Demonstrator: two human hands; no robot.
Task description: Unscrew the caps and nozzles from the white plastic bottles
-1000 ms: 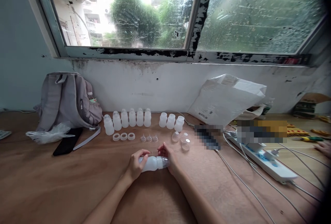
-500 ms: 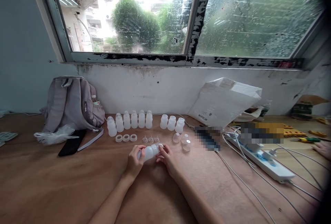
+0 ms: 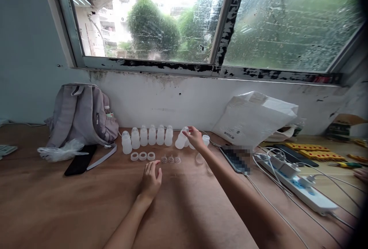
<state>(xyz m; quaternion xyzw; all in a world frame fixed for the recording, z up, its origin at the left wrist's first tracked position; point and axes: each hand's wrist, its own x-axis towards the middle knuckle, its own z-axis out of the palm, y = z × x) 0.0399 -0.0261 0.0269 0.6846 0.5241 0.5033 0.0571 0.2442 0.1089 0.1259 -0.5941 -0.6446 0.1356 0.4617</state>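
Note:
My right hand (image 3: 196, 138) is stretched to the back of the wooden table (image 3: 57, 203), closed on a small white plastic bottle (image 3: 181, 140) tilted beside the row of white bottles (image 3: 146, 136) along the wall. My left hand (image 3: 150, 180) rests flat on the table with fingers apart, holding nothing. Just beyond it lie three white screw rings (image 3: 143, 156) and three clear teats (image 3: 171, 159). Another white bottle (image 3: 205, 140) stands right of my right hand, and a clear cap (image 3: 199, 158) shows under my forearm.
A grey backpack (image 3: 82, 115), a plastic bag (image 3: 59, 151) and a black phone (image 3: 79, 163) sit at the left. At the right are a white padded parcel (image 3: 253, 117), a power strip (image 3: 299, 182) with cables, yellow parts (image 3: 313, 151) and another person's hand (image 3: 361, 173).
My right hand carried the bottle from the middle of the table to the back row. My left hand let go of it and now lies flat.

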